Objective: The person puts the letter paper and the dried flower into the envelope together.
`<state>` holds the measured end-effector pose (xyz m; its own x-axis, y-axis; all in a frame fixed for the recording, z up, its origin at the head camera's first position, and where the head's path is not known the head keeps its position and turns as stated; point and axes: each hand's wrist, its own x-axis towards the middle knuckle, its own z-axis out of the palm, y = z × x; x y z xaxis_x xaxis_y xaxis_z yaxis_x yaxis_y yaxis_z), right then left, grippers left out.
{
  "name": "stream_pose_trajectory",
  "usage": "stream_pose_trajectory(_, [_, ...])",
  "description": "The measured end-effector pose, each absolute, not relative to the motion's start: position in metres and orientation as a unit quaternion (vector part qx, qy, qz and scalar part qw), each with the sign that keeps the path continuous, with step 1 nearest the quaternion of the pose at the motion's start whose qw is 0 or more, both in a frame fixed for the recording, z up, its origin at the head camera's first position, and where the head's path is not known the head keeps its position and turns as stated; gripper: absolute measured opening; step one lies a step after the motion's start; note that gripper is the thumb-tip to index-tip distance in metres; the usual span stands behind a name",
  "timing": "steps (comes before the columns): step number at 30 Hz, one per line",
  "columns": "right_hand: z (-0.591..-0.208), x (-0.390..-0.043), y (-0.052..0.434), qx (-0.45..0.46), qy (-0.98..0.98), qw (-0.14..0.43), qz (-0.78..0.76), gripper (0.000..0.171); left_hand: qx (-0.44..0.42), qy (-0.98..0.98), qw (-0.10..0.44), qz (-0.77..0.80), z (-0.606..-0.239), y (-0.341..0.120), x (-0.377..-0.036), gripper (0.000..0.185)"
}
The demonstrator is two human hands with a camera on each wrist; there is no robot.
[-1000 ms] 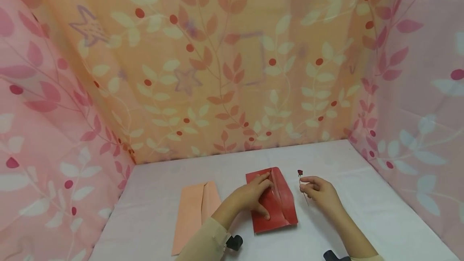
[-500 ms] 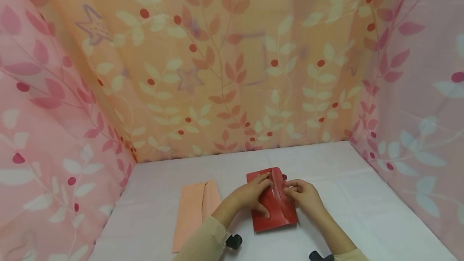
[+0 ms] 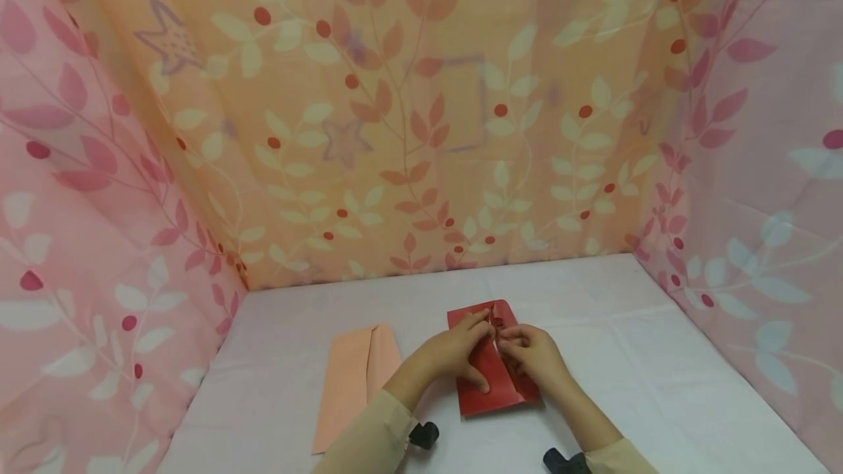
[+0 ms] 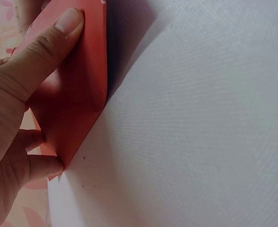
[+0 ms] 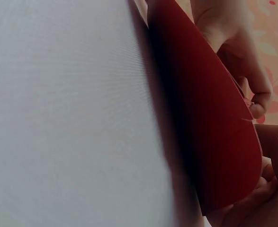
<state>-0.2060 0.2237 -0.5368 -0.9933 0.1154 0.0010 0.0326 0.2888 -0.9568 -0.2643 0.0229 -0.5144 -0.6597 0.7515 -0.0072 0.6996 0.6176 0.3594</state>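
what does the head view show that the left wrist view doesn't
Only the head view shows the peach envelope, the right hand at the red envelope's opening and the leaf-print curtains. Only the left wrist view shows the thumb pressed flat near the envelope's edge. Both show the left hand on the red envelope on the white table.

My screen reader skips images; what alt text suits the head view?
Two hands work at a red envelope on a white table: left hand presses it, right hand pinches at its opening. A peach envelope lies left.
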Motion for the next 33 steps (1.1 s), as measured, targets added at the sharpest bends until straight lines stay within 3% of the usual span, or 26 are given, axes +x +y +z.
stream_pose_trajectory(20, [-0.551,-0.220,0.212,-0.034,-0.852,0.057,0.519,0.014,0.402,0.896,0.084,0.168,-0.511,0.021,-0.262,0.089])
stream_pose_trajectory(33, [-0.555,-0.225,0.208,-0.012,-0.889,0.055,0.455,0.020,0.406,0.896,0.079,0.164,-0.512,0.020,-0.262,0.087])
